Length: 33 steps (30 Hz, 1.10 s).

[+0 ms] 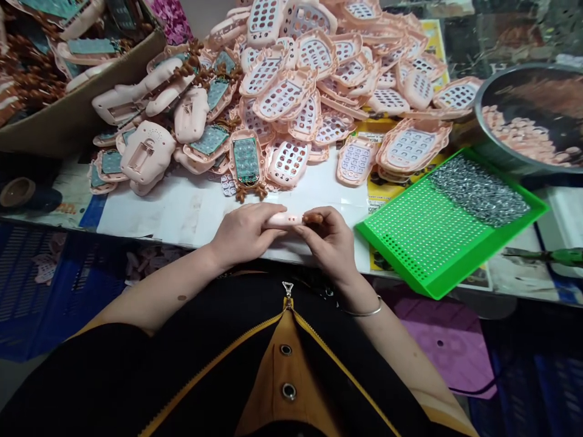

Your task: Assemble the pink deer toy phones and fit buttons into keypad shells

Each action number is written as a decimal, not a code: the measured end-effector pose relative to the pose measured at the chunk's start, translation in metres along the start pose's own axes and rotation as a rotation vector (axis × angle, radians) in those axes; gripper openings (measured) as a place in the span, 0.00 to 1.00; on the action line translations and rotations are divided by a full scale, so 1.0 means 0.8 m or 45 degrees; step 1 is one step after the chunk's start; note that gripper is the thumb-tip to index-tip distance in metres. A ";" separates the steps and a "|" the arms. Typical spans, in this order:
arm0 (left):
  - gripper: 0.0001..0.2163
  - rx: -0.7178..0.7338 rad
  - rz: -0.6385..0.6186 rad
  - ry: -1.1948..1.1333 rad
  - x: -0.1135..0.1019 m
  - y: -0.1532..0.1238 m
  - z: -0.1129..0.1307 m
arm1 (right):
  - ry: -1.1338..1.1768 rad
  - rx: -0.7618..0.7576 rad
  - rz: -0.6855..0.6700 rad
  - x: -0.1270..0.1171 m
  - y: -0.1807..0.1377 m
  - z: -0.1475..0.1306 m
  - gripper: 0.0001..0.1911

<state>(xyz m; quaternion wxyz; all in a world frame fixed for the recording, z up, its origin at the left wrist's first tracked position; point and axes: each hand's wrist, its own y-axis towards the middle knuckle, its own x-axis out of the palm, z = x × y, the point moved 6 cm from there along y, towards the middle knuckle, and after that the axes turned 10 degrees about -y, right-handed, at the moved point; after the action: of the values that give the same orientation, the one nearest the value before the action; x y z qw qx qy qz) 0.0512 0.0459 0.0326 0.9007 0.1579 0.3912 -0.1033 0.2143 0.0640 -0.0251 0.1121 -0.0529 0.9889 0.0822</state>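
Observation:
Both hands hold one pink plastic toy phone casing [291, 219] edge-on above the front of the table. Its body is wrapped by the fingers and thumb of my left hand [246, 230]. At its other end, my right hand [332, 240] grips near a brown antler-like part [313, 218]. Much of the casing is hidden by the fingers. Just beyond lies an open casing with a green circuit board [246, 159] and brown antlers. Beside that rests a pink front shell with round key holes [288, 161].
A heap of pink shells [282, 91] covers the back. Closed casings [148, 152] lie left, by a cardboard box [82, 115] of parts. At right stand a green perforated tray [437, 243] with many screws [483, 188], a metal bowl [505, 158] of small pink pieces, and a green-handled screwdriver [565, 256].

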 end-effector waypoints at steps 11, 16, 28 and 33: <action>0.20 0.199 0.007 -0.027 -0.002 -0.018 -0.010 | -0.422 -0.527 -0.122 -0.001 -0.009 -0.029 0.17; 0.18 0.203 0.146 0.019 -0.019 -0.049 -0.029 | -0.680 -0.924 0.109 -0.007 -0.045 -0.042 0.20; 0.11 0.334 0.415 -0.175 -0.040 -0.056 -0.017 | -0.660 -0.993 0.260 -0.022 -0.054 -0.055 0.19; 0.16 0.207 0.077 -0.057 -0.034 -0.026 0.007 | -0.726 -0.963 0.091 -0.006 -0.038 -0.070 0.15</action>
<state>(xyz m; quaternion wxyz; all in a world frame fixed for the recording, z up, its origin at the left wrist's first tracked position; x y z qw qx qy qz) 0.0301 0.0265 0.0522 0.8962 0.2398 0.3565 -0.1110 0.2105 0.0245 0.0253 0.3492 -0.0313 0.8205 0.4516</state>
